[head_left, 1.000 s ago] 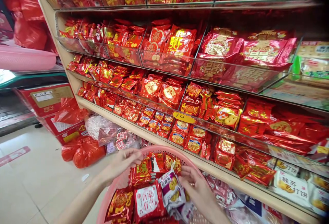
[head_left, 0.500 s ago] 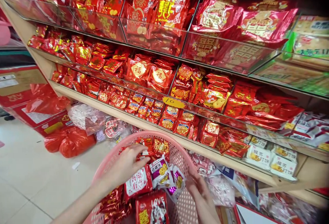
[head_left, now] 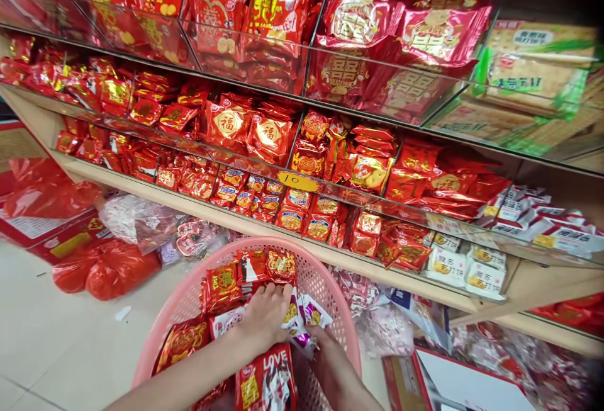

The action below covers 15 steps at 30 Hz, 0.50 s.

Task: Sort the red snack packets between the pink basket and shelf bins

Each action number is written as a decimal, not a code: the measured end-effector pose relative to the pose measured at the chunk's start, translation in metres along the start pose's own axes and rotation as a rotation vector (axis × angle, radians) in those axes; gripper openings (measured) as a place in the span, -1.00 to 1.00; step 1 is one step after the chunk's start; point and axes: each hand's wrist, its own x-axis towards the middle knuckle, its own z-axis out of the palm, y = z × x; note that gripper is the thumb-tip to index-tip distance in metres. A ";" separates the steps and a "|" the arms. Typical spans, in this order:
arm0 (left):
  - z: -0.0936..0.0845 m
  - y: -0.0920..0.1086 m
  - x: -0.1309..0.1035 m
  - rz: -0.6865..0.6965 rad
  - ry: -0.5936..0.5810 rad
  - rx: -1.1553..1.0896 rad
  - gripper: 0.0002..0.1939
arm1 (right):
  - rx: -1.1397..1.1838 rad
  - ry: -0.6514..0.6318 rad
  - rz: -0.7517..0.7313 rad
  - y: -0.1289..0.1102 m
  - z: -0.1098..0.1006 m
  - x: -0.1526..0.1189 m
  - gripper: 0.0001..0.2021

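My left hand (head_left: 268,311) lies over the packets in a pink plastic basket (head_left: 346,329), palm down, its fingers stretched out and covering part of a white-and-red packet (head_left: 226,321). At the basket's right side my right hand (head_left: 325,351) has its fingers closed on the edge of a white-and-purple snack packet (head_left: 312,313). Below my left hand is a red packet marked LOVE (head_left: 267,379). Red-and-gold packets (head_left: 221,286) line the basket's far side, and another red packet (head_left: 182,342) sits at its left.
Ahead stand tiered shelves with clear dividers, filled with red packets (head_left: 268,134) and a yellow tag (head_left: 298,180) reading 10. Red plastic bags (head_left: 111,266) lie on the floor (head_left: 28,329) at left. Clear bags (head_left: 387,329) and an open carton (head_left: 467,379) are at lower right.
My left hand has moved from the red packets at the far side towards the middle. My right hand has come inward onto the white-and-purple packet. The view has shifted right.
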 end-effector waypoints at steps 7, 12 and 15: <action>-0.001 0.000 0.014 0.037 0.009 0.003 -0.13 | 0.124 -0.055 0.078 -0.002 0.019 0.004 -0.74; 0.007 -0.002 0.016 0.091 0.042 0.008 -0.22 | 0.203 -0.079 0.175 -0.004 0.027 0.002 -0.69; 0.010 -0.003 0.015 0.115 0.041 -0.004 -0.26 | 0.236 -0.084 0.257 -0.001 0.028 0.002 -0.73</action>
